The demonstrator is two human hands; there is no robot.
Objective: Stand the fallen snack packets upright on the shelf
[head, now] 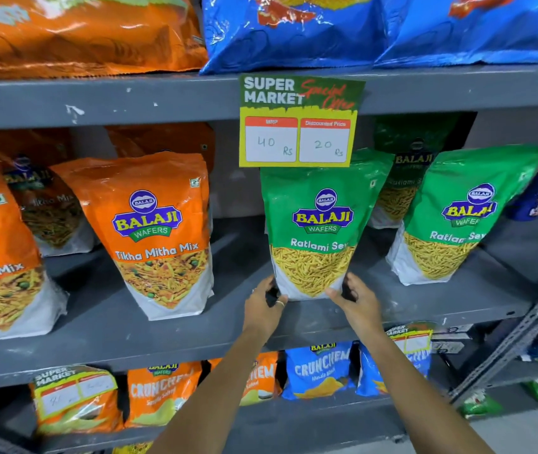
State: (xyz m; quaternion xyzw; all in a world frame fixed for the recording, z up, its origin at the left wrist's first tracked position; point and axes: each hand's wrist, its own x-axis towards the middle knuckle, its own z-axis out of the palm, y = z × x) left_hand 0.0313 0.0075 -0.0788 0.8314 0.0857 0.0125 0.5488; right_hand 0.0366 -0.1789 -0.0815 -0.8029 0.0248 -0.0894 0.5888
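Two bare forearms reach up from the bottom edge toward the middle shelf (pixel 103 309), converging on a green Ratlami Sev packet (pixel 316 224) that stands upright near the shelf's front edge. Its white bottom corners sit between the hands: the left hand (pixel 262 306) cups the lower left corner, fingers curled against the packet's side with a ring showing on one of them, and the right hand (pixel 357 303) presses the lower right corner, thumb on the front face and fingers wrapped behind (so both hands are closed on the packet's base). Wrists angle slightly inward. Directly above the packet hangs a yellow price card (pixel 300 122). An orange Tikha Mitha Mix packet (pixel 159 234) stands to the left, well apart, and another green packet (pixel 454 217) leans to the right.
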